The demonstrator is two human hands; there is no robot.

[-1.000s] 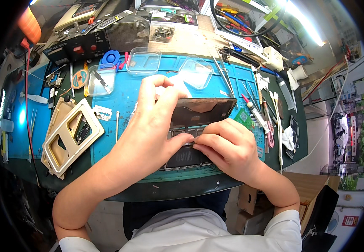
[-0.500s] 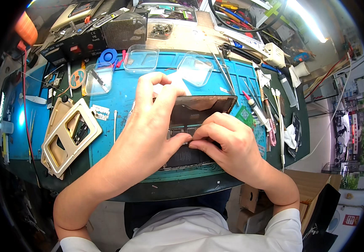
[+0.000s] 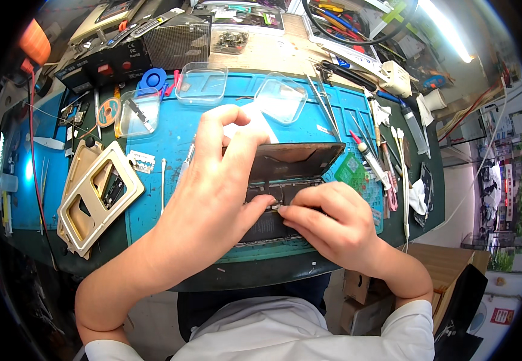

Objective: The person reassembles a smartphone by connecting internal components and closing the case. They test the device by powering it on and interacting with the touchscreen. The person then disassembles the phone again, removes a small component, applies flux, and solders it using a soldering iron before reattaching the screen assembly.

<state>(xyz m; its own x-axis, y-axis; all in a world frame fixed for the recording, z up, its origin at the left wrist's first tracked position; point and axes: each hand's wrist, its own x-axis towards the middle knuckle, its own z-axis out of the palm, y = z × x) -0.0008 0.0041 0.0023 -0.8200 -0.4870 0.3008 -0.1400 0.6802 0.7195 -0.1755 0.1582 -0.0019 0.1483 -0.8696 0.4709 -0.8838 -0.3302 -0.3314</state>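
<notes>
An opened phone lies on the blue work mat (image 3: pixel 170 135) in front of me. Its dark screen panel (image 3: pixel 297 160) is tilted up along the far side, over the phone body (image 3: pixel 264 228) with its black battery. My left hand (image 3: pixel 210 180) is wrapped about the phone's left end, fingers at the raised panel and thumb down on the inner parts near the middle. Close to that thumb, my right hand (image 3: pixel 342 222) is closed in a pinch over the small parts inside. What its fingertips hold, if anything, is hidden.
Clear plastic tubs (image 3: pixel 200 84) stand behind the phone. A beige frame-shaped fixture (image 3: pixel 101 201) and a razor blade (image 3: pixel 142 161) lie at left. Tweezers (image 3: pixel 323 105), a syringe with a pink tip (image 3: pixel 369 157) and cotton swabs (image 3: pixel 401 180) are at right.
The raised panel sits slightly lower in the picture. My right hand has shifted a little right and down, its fingertips now a bit apart from the left thumb.
</notes>
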